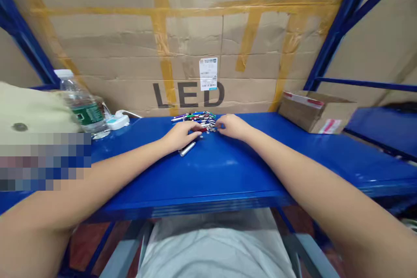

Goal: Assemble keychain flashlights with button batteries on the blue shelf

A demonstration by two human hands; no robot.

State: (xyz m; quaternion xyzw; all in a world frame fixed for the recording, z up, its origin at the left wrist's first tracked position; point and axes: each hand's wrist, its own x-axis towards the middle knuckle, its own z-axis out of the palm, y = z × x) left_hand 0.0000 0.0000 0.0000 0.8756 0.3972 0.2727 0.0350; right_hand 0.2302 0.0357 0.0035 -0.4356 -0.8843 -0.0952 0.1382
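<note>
A pile of slim, shiny metal tubes in purple, green, red, blue and silver lies at the back of the blue shelf. Just in front of it, my left hand pinches a small red tube between thumb and fingers. My right hand is bent over small silver pieces at the pile's right end. Its fingertips are drawn together, and what is between them is too small to name. Below my left hand, a silver tube rests on the shelf, with another partly hidden beside it.
A large taped carton forms the back wall. On the left stand a water bottle and a white plug-like device, near a person in a pale green garment. An open small box sits at right, by blue uprights.
</note>
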